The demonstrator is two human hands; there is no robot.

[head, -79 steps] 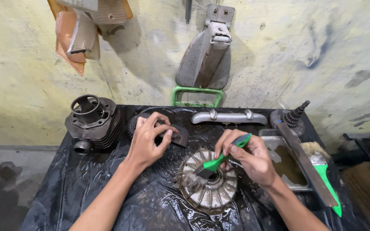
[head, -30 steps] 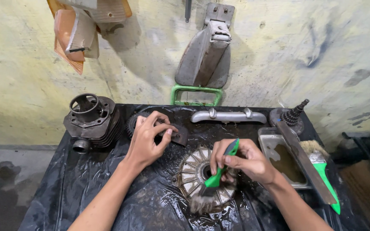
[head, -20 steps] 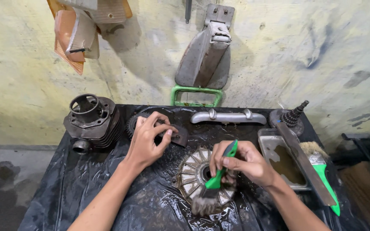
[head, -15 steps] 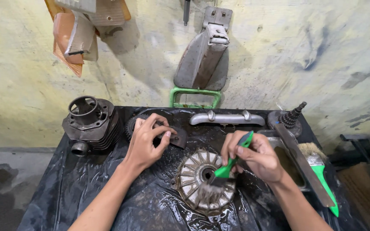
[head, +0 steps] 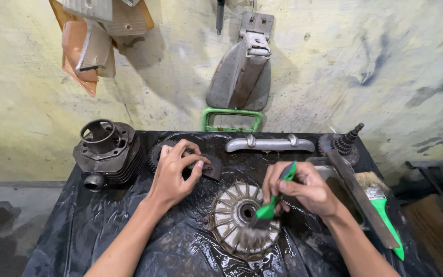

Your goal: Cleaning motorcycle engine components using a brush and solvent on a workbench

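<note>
My right hand point(head: 303, 188) grips a green-handled paintbrush point(head: 272, 205) with its bristles down on a round finned metal disc point(head: 234, 217), which lies flat on wet black plastic sheeting point(head: 98, 225). The bristles touch the disc's lower right part, near its centre hole. My left hand point(head: 174, 173) rests to the left of the disc, fingers curled on a dark flat metal part point(head: 212, 169) that lies by a gear-like ring.
A finned engine cylinder point(head: 107, 151) stands at the left. A grey metal handle bar point(head: 270, 144) lies at the back. At the right are a metal tray point(head: 342, 190), a long flat blade, a second green brush point(head: 383, 210) and a threaded shaft point(head: 347, 139). Metal parts hang on the wall.
My right hand has kept stroking the brush over the disc, shifting it from the centre toward the lower right part. My left hand has stayed on the dark part.
</note>
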